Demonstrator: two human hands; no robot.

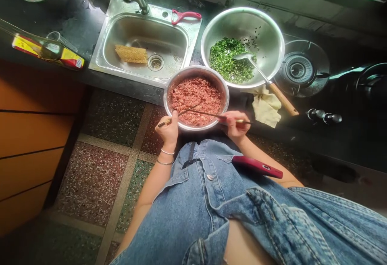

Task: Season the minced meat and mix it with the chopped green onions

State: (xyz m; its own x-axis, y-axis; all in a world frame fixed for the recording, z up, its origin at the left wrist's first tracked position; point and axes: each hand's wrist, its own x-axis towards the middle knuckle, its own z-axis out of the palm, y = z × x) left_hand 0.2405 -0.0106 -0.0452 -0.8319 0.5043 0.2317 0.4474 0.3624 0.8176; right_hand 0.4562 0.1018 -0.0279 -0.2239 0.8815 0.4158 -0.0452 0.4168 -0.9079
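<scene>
A steel bowl [226, 103] of minced meat [196, 95] is in front of my body at the counter's edge. At the bowl's near left rim, my left hand [168, 130] is closed round a chopstick [165, 123] that slants into the bowl. My right hand [236, 124] grips another dark chopstick [205, 113] at the right rim, pointing left over the meat. The two sticks cross above or in the mince; how deep their tips go I cannot tell. Behind stands a larger steel bowl [272, 23] with chopped greens [231, 59] and a wooden-handled spatula [281, 95].
To the left is a sink [121, 23] with a yellow-brown scrubber [131, 54] in it and a pink peeler [186, 16] on its rim. A gas burner [298, 69] is at right, near a pale cloth [266, 107]. A bottle [50, 51] lies at far left. A red phone [256, 166] sticks out from my pocket.
</scene>
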